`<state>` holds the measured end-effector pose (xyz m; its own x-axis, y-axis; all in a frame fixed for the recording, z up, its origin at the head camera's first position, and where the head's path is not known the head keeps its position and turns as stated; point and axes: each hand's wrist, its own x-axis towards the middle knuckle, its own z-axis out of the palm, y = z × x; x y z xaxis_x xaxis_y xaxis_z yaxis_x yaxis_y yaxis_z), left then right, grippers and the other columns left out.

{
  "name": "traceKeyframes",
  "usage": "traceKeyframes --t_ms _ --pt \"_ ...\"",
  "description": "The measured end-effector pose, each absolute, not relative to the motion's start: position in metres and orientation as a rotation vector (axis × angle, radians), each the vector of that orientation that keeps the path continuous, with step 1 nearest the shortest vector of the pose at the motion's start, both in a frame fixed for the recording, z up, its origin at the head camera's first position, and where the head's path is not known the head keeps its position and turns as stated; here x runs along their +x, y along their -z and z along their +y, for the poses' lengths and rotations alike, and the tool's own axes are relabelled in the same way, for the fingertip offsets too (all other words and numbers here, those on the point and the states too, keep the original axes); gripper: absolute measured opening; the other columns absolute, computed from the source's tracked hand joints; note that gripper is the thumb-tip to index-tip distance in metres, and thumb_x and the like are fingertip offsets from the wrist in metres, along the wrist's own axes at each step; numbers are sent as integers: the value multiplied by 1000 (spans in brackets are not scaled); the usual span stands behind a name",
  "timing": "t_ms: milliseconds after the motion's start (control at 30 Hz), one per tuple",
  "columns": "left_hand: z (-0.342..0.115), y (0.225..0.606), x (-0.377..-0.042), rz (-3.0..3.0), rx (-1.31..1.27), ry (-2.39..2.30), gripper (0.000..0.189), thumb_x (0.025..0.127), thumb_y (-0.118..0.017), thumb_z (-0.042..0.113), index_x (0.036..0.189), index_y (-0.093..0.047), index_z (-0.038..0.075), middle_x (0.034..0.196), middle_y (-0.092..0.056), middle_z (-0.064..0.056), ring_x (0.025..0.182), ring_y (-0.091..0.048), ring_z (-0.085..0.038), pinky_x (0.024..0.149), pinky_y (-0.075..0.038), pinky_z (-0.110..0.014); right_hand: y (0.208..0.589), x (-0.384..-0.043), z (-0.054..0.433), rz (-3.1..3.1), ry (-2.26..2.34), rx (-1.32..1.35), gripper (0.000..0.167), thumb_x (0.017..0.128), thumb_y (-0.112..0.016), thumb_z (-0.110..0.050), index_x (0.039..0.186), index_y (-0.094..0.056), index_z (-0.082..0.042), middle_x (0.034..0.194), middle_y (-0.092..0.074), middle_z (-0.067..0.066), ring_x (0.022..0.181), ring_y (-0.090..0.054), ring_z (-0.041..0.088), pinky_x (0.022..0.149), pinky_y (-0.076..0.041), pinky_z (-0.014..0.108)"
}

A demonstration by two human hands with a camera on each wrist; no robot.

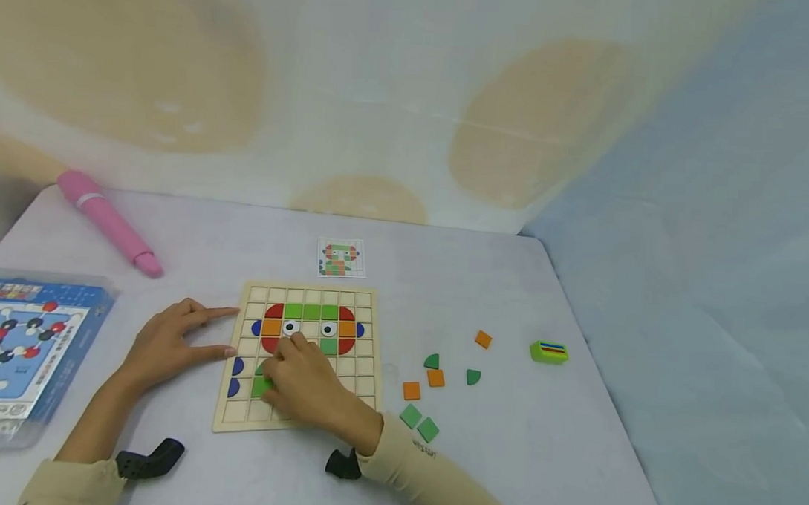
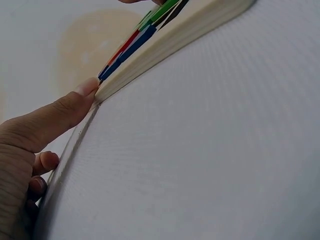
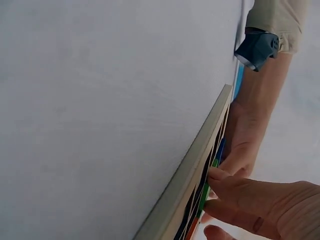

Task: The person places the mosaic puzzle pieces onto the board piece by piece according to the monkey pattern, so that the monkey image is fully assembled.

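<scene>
A wooden grid board (image 1: 236,411) lies on the table, bearing red, green, orange and blue pieces and two eye pieces in a face-like pattern. My left hand (image 1: 167,344) rests at its left edge, thumb and forefinger stretched out and touching the rim. Over the lower left of the board, my right hand (image 1: 309,383) holds a green square tile (image 1: 261,386) between thumb and finger, down at the grid. Two blue half-circles (image 1: 233,388) sit in the left column. The right hand hides part of the lower grid.
Behind the board lies a small pattern card (image 1: 341,269). Loose orange squares (image 1: 436,378), green quarter-circles (image 1: 473,377) and green squares (image 1: 428,430) are scattered to the right, with a lime-green block (image 1: 549,353) farther off. A boxed set (image 1: 26,358) and a pink marker-shaped object (image 1: 114,226) are leftward.
</scene>
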<state>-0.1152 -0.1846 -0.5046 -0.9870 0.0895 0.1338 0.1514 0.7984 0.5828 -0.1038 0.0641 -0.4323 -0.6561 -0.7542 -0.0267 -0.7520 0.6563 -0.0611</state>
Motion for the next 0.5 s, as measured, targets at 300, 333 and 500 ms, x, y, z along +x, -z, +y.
traceKeyframes --t_ms 300,333,500 --pt "-183 506 -115 -2897 -199 911 70 73 -82 54 131 -66 20 92 -50 -3 79 -40 -19 66 -28 -36 409 -105 128 2862 172 -1059 31 84 -80 -36 108 -76 -17 105 -58 -4 99 -46 13 88 -41 26" --pt "-184 505 -116 -2896 -196 910 70 73 -83 54 131 -66 19 92 -50 -3 79 -40 -19 66 -28 -36 407 -107 140 2862 191 -1016 30 83 -80 -33 107 -76 -16 104 -57 -3 99 -45 14 89 -41 28" --pt "-185 503 -116 -2916 -171 917 70 74 -82 54 132 -65 20 94 -51 -4 81 -41 -20 67 -29 -36 402 -112 197 2845 218 -855 23 80 -83 -22 100 -77 -13 97 -55 -3 94 -42 15 87 -39 34"
